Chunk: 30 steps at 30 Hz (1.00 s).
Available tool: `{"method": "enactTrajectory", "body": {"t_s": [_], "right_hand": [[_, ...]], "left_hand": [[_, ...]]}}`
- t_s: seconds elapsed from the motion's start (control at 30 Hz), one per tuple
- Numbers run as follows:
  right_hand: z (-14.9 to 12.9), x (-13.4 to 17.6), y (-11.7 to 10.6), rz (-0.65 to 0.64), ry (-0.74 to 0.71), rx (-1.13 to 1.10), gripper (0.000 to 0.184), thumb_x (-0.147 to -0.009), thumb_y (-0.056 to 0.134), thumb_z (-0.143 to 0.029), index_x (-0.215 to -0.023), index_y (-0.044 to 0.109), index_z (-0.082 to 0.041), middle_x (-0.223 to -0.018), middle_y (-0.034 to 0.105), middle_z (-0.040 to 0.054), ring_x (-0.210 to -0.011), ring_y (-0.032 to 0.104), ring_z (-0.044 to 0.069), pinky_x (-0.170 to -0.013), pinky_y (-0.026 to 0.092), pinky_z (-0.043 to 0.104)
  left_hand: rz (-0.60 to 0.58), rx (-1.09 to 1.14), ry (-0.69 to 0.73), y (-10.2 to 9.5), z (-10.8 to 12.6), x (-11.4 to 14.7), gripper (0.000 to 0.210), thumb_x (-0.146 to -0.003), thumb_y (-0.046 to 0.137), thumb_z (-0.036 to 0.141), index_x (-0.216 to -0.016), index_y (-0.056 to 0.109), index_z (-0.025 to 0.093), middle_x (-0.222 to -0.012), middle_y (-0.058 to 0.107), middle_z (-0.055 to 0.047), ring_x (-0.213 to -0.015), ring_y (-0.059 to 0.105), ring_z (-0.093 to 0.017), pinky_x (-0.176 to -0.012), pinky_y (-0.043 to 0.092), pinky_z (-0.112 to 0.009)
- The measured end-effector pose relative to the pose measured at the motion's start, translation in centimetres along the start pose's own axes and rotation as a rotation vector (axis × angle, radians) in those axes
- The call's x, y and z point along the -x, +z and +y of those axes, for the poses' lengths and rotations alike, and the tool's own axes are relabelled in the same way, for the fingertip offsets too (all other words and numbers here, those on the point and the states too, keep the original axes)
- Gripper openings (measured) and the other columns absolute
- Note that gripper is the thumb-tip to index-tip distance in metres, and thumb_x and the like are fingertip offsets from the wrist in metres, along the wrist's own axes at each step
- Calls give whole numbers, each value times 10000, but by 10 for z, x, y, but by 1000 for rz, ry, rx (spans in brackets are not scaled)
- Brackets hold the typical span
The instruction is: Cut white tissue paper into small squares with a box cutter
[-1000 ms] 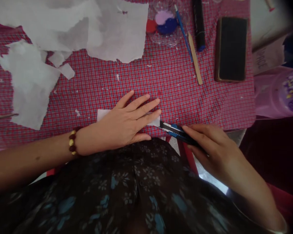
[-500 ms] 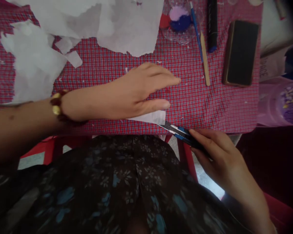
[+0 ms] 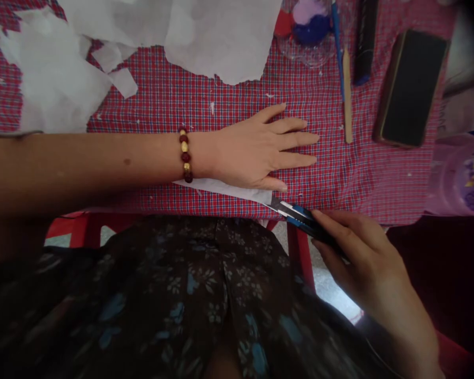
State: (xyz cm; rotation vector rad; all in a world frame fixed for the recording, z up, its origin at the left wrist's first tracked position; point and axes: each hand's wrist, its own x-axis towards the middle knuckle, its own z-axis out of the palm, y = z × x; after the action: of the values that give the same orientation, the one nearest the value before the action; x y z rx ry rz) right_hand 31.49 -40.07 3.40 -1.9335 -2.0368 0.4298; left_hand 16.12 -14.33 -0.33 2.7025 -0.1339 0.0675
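My left hand (image 3: 253,150) lies flat on the checked tablecloth with its fingers spread, a beaded bracelet (image 3: 185,157) around its wrist. A narrow strip of white paper (image 3: 233,190) shows along the thumb side of that hand; whether the hand presses on more of it is hidden. In my right hand (image 3: 363,252) is a blue and black utility knife (image 3: 304,219), its fingers wrapped round the handle. The knife's blade end points left and meets the right end of the paper strip.
Torn white paper (image 3: 221,42) covers the far left of the red checked tablecloth (image 3: 161,105). At the back right are paint blobs (image 3: 312,30), a blue brush (image 3: 338,52), a wooden stick (image 3: 347,100), a black marker (image 3: 365,42) and a phone (image 3: 413,87). A pink tub (image 3: 442,179) stands right.
My left hand has moved right and flattened out, its fingers now spread on the cloth. My right hand and the knife are almost where they were. The view has shifted slightly.
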Motion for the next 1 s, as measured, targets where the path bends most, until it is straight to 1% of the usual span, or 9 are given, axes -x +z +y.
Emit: {"method": "enactTrajectory", "body": {"t_s": [0.13, 0.23, 0.33, 0.4, 0.57, 0.73, 0.9, 1.0], "right_hand": [[1, -8, 1, -14, -41, 9, 678, -927, 652, -123, -1550, 441, -287, -1225, 673, 129, -1051, 666, 304, -876, 577, 479], [1, -15, 2, -21, -63, 3, 645, -926, 653, -121, -1528, 468, -260, -1232, 668, 137, -1072, 665, 306, -893, 574, 482], [3, -20, 0, -20, -78, -5, 611, -920, 656, -111, -1498, 505, -235, -1235, 669, 140, -1076, 667, 303, -910, 574, 476], [5, -22, -3, -23, -69, -11, 606, -920, 657, -111, -1491, 516, -257, -1237, 672, 125, -1073, 671, 294, -916, 577, 470], [11, -21, -9, -35, 6, -53, 610, -933, 662, -146, -1492, 513, -342, -1242, 667, 85, -1062, 678, 290, -916, 587, 494], [7, -23, -8, -49, -23, -43, 674, -939, 643, -128, -1531, 452, -386, -1250, 665, 82, -1077, 673, 306, -917, 591, 517], [-8, -11, -2, -55, -32, -41, 682, -938, 671, -189, -1561, 424, -309, -1200, 665, 104, -1036, 669, 292, -867, 610, 476], [-14, 0, 1, -62, -10, -50, 690, -936, 667, -171, -1568, 418, -293, -1202, 664, 120, -1046, 661, 299, -866, 607, 481]], "left_hand": [[-41, -99, 12, -2, 1, 0, 604, -1004, 579, 474, -1541, 444, 233, -1651, 379, -88, -1514, 343, -356, -1235, 175, -614], [-23, -165, 3, -4, 6, 2, 564, -1039, 514, 478, -1546, 452, 239, -1647, 387, -89, -1519, 352, -330, -1244, 211, -580], [-12, -167, 8, -5, 8, 3, 568, -1040, 493, 495, -1548, 457, 245, -1647, 388, -88, -1519, 353, -342, -1244, 218, -583], [-21, -164, 0, -5, 9, 4, 568, -1040, 494, 490, -1553, 449, 249, -1652, 380, -83, -1521, 349, -342, -1246, 215, -578], [-17, -159, -1, -5, 9, 4, 566, -1044, 477, 504, -1547, 459, 245, -1646, 390, -82, -1523, 346, -330, -1254, 203, -560], [-39, -130, -12, -6, 8, 2, 585, -1036, 499, 506, -1554, 444, 239, -1654, 375, -86, -1538, 319, -337, -1258, 176, -574], [-29, -109, -17, -4, 6, 1, 567, -1025, 557, 468, -1541, 456, 254, -1652, 379, -65, -1534, 321, -322, -1259, 157, -561], [-13, -68, -24, -3, 5, 1, 555, -1017, 578, 452, -1523, 475, 248, -1645, 391, -45, -1535, 319, -307, -1262, 135, -554]]}}
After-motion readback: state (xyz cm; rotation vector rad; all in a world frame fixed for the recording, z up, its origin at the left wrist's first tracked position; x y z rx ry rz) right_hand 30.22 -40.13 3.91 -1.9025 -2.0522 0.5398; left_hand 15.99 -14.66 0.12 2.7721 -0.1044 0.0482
